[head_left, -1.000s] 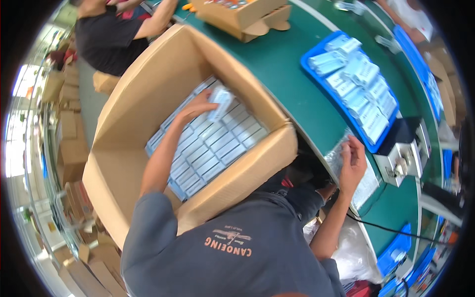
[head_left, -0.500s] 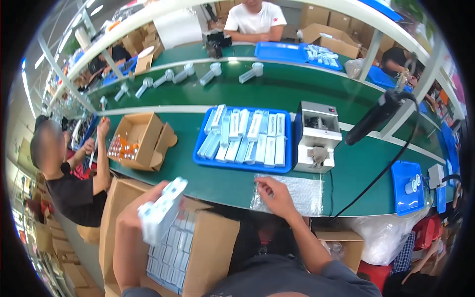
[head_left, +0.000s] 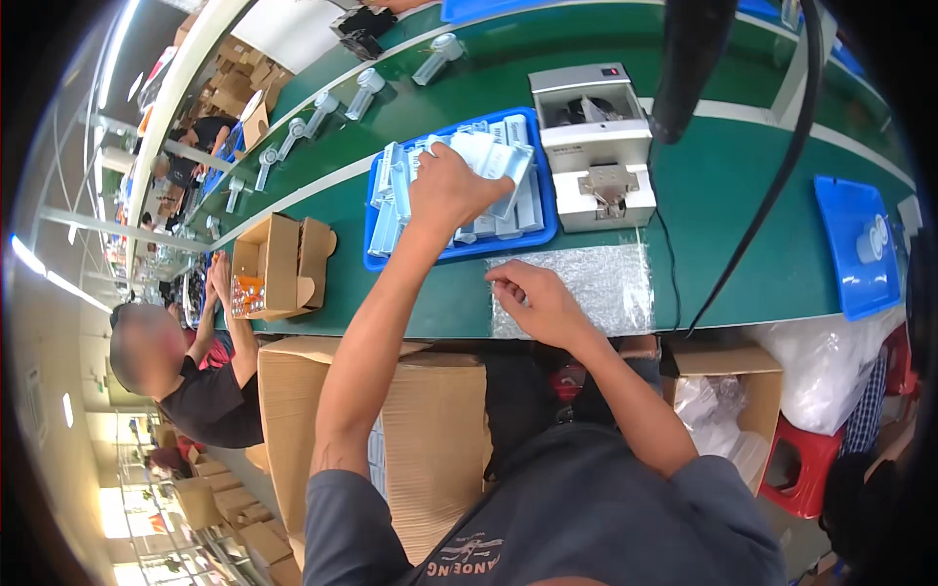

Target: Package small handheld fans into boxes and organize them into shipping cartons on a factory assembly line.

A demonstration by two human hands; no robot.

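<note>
There are two blue trays: one (head_left: 459, 249) full of white packs, one (head_left: 850, 244) off to the right. One grey machine (head_left: 594, 146) sits on the green table (head_left: 743, 225). One sheet of bubble wrap (head_left: 596, 283) lies there. About seven white nozzles (head_left: 437, 57) stand in a row, though far ones blur. Two open cardboard boxes show, a small one (head_left: 278, 264) and a big one (head_left: 430, 430).
</note>
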